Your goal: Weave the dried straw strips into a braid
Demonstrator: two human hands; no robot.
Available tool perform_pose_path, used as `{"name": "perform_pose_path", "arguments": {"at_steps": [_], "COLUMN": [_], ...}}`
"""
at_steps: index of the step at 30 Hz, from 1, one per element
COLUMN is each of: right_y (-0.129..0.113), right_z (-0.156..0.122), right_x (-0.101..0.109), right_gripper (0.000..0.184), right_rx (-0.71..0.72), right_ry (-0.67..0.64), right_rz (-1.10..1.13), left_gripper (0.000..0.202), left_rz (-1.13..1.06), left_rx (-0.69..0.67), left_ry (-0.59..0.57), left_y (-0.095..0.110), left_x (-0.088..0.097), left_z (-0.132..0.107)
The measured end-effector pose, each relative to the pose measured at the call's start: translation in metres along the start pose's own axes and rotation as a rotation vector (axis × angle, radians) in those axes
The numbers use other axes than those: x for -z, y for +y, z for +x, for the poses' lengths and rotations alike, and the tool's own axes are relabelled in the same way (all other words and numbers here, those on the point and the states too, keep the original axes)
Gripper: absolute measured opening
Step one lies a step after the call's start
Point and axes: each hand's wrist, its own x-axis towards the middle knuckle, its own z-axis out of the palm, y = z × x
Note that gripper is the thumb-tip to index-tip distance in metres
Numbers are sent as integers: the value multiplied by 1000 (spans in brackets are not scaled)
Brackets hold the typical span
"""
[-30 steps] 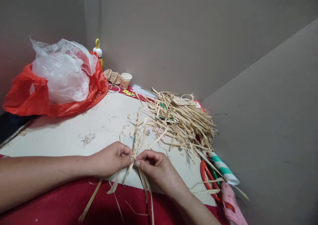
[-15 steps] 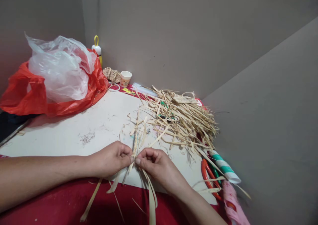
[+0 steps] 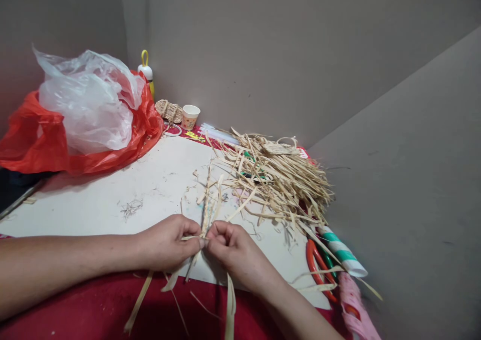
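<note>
My left hand [image 3: 175,241] and my right hand [image 3: 235,250] meet near the front edge of the white board. Both pinch pale dried straw strips where these cross a narrow braided straw piece [image 3: 206,212]. That piece runs away from me along the board, with loose ends fanning out at its sides. One strip [image 3: 230,305] hangs below my right hand over the red surface. Another strip [image 3: 139,302] dangles below my left wrist. The exact crossing of strips between the fingertips is partly hidden.
A straw bundle [image 3: 289,175] lies at the back right, green-handled scissors partly under it. Red-handled pliers or shears [image 3: 315,260], a green-striped roll [image 3: 343,252] and a pink item [image 3: 355,305] sit at right. Plastic bags [image 3: 86,109], a woven coil [image 3: 169,110] and a paper cup [image 3: 190,117] stand behind.
My right fingers have shifted slightly, and a strip now lies crosswise between both hands. Fewer strips hang below my right hand. The camera view has moved a little.
</note>
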Motion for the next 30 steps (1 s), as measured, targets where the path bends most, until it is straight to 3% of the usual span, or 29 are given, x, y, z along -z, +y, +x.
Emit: {"name": "perform_pose_path", "arguments": {"at_steps": [7, 18, 30], "right_y": [1, 9, 16], "right_z": [-2, 2, -3], "right_x": [0, 3, 0], "right_gripper": [24, 30, 29], "right_rx": [-11, -94, -38], "right_ry": [0, -60, -9], "right_rz": [80, 365, 288], "left_gripper": [26, 22, 20], "left_rz": [52, 346, 331], "left_rx": [-45, -211, -219], "left_ry": [-20, 101, 106], "left_y": [-4, -8, -9], "left_x": [2, 4, 1], "left_z": [2, 5, 5]}}
